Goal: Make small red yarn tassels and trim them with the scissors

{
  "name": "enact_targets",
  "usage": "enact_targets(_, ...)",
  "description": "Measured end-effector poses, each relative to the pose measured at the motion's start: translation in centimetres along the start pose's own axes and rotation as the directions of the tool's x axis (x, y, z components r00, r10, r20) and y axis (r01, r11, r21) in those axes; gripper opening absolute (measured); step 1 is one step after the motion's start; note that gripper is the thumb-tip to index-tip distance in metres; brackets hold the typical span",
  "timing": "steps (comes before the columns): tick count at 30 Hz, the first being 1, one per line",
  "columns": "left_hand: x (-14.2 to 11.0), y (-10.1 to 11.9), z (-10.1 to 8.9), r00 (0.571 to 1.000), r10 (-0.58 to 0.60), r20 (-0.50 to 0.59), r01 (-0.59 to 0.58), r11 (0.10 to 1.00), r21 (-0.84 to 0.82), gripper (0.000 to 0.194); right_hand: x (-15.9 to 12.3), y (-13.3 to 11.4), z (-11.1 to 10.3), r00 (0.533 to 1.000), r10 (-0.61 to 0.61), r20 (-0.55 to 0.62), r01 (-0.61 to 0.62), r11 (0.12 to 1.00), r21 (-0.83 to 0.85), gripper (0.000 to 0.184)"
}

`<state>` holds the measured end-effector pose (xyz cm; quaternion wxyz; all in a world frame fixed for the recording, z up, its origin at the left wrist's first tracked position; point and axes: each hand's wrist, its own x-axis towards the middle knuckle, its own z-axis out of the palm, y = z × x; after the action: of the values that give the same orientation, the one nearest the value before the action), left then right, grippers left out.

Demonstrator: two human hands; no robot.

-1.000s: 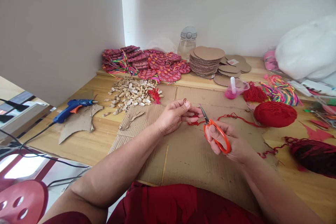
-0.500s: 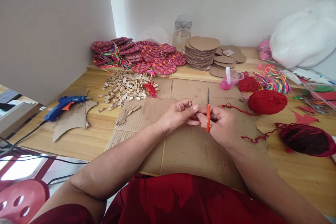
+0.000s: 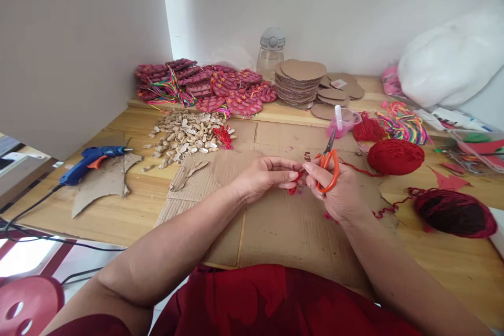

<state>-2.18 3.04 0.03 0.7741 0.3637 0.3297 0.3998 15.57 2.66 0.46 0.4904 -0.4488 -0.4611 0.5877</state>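
My left hand [image 3: 268,177] pinches a small bundle of red yarn [image 3: 292,189] over the cardboard sheet. Orange-handled scissors [image 3: 331,168] rest in my right hand [image 3: 334,191], blades tilted up and away from the yarn. The fingertips of that hand also touch the yarn beside my left fingers, where a short dark red strand [image 3: 307,156] curls upward. Behind my right hand a red yarn ball [image 3: 396,157] trails a strand toward it. A dark red yarn skein [image 3: 454,212] lies farther right, its loose end running toward my right wrist.
Cardboard [image 3: 283,231] covers the table's middle. Peanut shells [image 3: 189,134] with a red tassel [image 3: 223,137] lie left of centre. A blue glue gun [image 3: 92,161] is at far left. Behind are decorated pieces [image 3: 232,89], stacked cardboard shapes [image 3: 301,84], a bottle [image 3: 271,55] and a pink cup [image 3: 342,122].
My right hand has turned, so the scissors now show their handle loops and lean right. The hands have drawn slightly apart, and more of the red yarn bundle shows between them.
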Motion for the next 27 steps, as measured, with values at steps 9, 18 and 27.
enact_targets(9, 0.16, 0.14, 0.04, 0.988, 0.093, -0.126, -0.090, 0.995, 0.033, 0.037, -0.34, 0.09, 0.28, 1.000, -0.019, -0.007, 0.019, 0.997, -0.073, 0.020)
enact_targets(18, 0.08, 0.47, 0.18, 0.968, 0.197, -0.156, -0.190, 0.980, 0.058, 0.032, -0.42, 0.00, 0.62, 1.000, 0.010, -0.004, -0.011, 0.998, -0.060, 0.016)
enact_targets(27, 0.53, 0.12, -0.26, 0.868, 0.419, -0.266, -0.353, 0.899, 0.261, 0.031, -0.53, -0.17, 0.08, 0.959, 0.235, 0.157, -0.247, 0.967, 0.059, 0.032)
